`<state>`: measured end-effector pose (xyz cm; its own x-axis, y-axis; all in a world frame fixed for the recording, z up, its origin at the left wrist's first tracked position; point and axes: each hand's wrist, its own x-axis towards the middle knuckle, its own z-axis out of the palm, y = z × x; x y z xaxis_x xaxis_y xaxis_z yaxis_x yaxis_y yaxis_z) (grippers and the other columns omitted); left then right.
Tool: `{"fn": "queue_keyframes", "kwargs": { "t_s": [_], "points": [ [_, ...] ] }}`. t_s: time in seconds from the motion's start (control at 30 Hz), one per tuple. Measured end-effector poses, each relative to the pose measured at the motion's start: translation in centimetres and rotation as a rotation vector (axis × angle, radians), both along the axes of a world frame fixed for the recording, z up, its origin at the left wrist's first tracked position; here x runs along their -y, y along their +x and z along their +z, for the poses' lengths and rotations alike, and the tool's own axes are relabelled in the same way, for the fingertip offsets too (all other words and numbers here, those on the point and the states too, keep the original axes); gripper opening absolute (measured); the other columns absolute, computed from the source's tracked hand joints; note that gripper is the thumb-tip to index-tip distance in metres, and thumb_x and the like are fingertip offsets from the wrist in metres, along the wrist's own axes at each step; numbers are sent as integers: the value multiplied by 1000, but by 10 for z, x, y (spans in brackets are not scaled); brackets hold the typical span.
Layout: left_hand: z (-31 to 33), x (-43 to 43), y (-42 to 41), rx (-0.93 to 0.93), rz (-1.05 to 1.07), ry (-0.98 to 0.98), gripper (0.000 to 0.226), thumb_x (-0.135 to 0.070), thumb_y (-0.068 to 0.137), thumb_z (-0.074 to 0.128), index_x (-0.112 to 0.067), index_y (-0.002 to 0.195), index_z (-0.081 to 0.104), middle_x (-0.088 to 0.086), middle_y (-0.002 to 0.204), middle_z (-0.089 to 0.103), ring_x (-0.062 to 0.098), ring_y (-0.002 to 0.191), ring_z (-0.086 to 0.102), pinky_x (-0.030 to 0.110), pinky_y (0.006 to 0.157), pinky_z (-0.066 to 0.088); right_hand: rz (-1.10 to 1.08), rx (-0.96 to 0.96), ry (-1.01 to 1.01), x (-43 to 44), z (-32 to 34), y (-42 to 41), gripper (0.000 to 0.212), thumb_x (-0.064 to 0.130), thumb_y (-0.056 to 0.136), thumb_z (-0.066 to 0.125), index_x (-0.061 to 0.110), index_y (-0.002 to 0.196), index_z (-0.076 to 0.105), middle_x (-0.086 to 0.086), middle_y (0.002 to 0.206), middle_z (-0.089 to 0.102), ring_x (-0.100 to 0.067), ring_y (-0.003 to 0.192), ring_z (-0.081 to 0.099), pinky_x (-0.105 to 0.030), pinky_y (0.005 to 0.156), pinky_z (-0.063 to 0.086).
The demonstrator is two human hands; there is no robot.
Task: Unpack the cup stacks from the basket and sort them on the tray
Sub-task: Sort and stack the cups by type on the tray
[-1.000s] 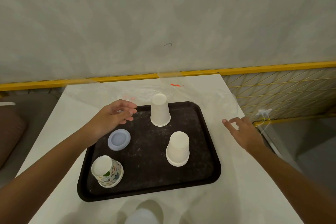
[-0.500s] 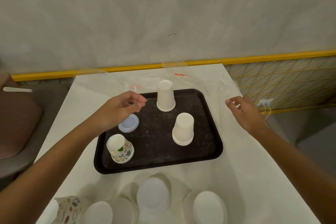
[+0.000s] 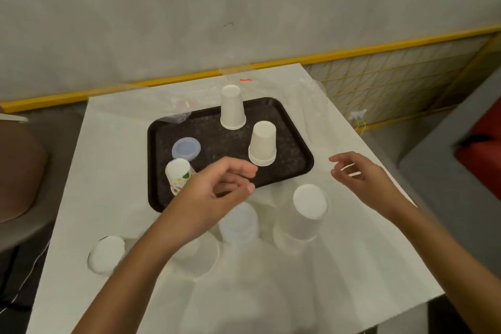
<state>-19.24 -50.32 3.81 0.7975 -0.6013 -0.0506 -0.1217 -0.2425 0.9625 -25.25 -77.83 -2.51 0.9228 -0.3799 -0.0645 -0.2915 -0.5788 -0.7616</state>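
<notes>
A black tray [image 3: 298,149] lies on the white table [image 3: 352,252]. On it stand two upturned white cup stacks [image 3: 232,107] [image 3: 262,142], a low blue cup [image 3: 186,148] and a patterned cup [image 3: 177,175]. Several more upturned white cup stacks stand on the table in front of the tray, among them one at the right [image 3: 307,211], a bluish one [image 3: 238,222] and one at the left [image 3: 107,253]. My left hand [image 3: 214,198] hovers over the tray's near edge with loosely curled fingers, holding nothing. My right hand [image 3: 363,179] hangs empty right of the tray. No basket shows.
Clear plastic wrap [image 3: 179,114] lies at the tray's far left corner. A yellow wire rack [image 3: 393,89] stands past the table's far right corner, against a grey wall. A brown seat [image 3: 19,171] is at the left.
The view has tilted down and more cup stacks in front of the tray have come into sight. Both hands have drawn back from the far side towards the near edge of the tray.
</notes>
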Motion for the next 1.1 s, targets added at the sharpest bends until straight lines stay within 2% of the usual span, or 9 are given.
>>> {"fn": "queue_keyframes", "kwargs": {
  "t_s": [0.17, 0.27, 0.4, 0.47, 0.63, 0.8, 0.97, 1.03, 1.1],
  "points": [
    [-26, 16, -30, -18, -76, 5, 38, -19, 80, 68, -39, 109, 54, -18, 115, 60, -3, 106, 56, 16, 95, 45, -31, -94, 49, -20, -14, -52, 29, 10, 87, 60, 26, 109, 53, -1, 101, 56, -17, 88, 56, -11, 68, 46],
    [-40, 27, -39, -38, -81, 23, 51, -23, 77, 72, -40, 119, 48, -19, 125, 53, -4, 113, 51, 21, 102, 42, 41, -88, 97, -31, -23, -68, 45, 11, 80, 68, 31, 113, 45, 4, 102, 55, -9, 89, 57, -17, 79, 51],
    [-51, 40, -44, -53, -36, 52, 69, -39, 66, 76, -46, 124, 39, -21, 136, 43, 0, 123, 46, 25, 106, 38, 154, -70, 180, -43, -30, -64, 78, 18, 68, 80, 32, 128, 31, 13, 122, 42, -4, 108, 47, -5, 84, 38],
    [-54, 47, -48, -61, -14, 75, 75, -38, 69, 77, -41, 131, 36, -19, 140, 38, 3, 127, 42, 27, 108, 35, 201, -48, 228, -50, -30, -57, 84, 21, 65, 82, 40, 125, 26, 23, 124, 34, 4, 113, 40, 1, 83, 34],
    [-58, 63, -53, -27, 36, 122, 64, -26, 76, 74, -49, 121, 35, -17, 135, 44, 4, 125, 42, 27, 107, 35, 280, 25, 300, -57, -30, -40, 73, 17, 65, 82, 46, 110, 33, 30, 115, 41, 11, 106, 46, 4, 76, 39],
    [-57, 64, -53, -7, 76, 151, 60, -21, 75, 75, -54, 109, 39, -24, 121, 48, 0, 116, 46, 12, 98, 39, 306, 16, 225, -51, -29, -36, 66, 27, 63, 83, 52, 104, 38, 37, 105, 46, 20, 101, 46, 3, 71, 40],
    [-52, 61, -56, -1, 124, 117, 60, -20, 72, 77, -51, 110, 43, -24, 118, 49, -10, 109, 47, 2, 84, 41, 381, 0, 186, -48, -20, -33, 65, 28, 63, 83, 52, 101, 37, 36, 103, 44, 13, 98, 49, 2, 69, 40],
    [-49, 61, -57, 3, 143, 107, 60, -22, 72, 77, -53, 109, 42, -27, 116, 49, -12, 108, 47, 3, 83, 42, 393, 9, 183, -48, -14, -32, 63, 28, 64, 83, 52, 100, 37, 37, 102, 43, 15, 97, 48, 3, 67, 40],
    [-45, 61, -58, 12, 158, 98, 58, -25, 72, 77, -53, 110, 43, -24, 119, 50, -5, 112, 48, 10, 89, 45, 411, 9, 177, -47, -7, -32, 63, 27, 65, 82, 52, 98, 35, 38, 101, 39, 12, 95, 48, 5, 64, 38]
  ]
}}
